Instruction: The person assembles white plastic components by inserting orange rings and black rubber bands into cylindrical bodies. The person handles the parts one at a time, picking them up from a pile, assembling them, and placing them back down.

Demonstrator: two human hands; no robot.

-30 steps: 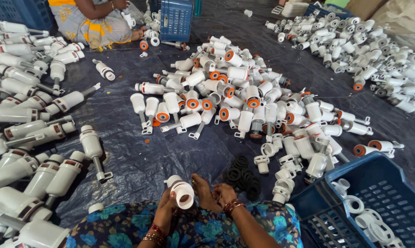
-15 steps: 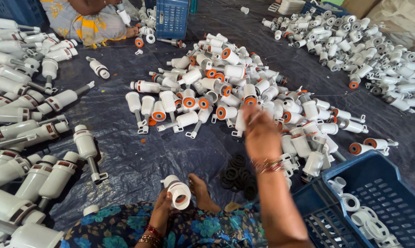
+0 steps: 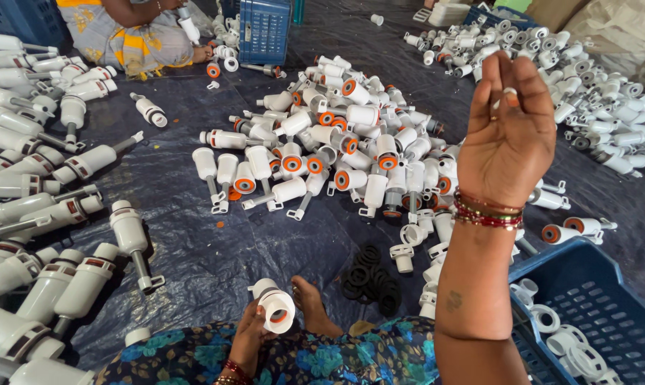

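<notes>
**Right hand up, fitting waiting by the foot**

The right hand (image 3: pixel 508 135) has climbed since half a second ago, from low over the heap of white plastic fittings with orange rings (image 3: pixel 344 153) to high above it, fingertips pinched on something small and pale, too small to name. The left hand (image 3: pixel 249 339) grips a white plastic cylinder fitting with an orange inner ring (image 3: pixel 276 310), near side of the heap, just beside the bare foot (image 3: pixel 311 306). Judged risk: that light pinch could slip, dropping the piece into the heap or the black rubber rings (image 3: pixel 369 281) before it.
</notes>
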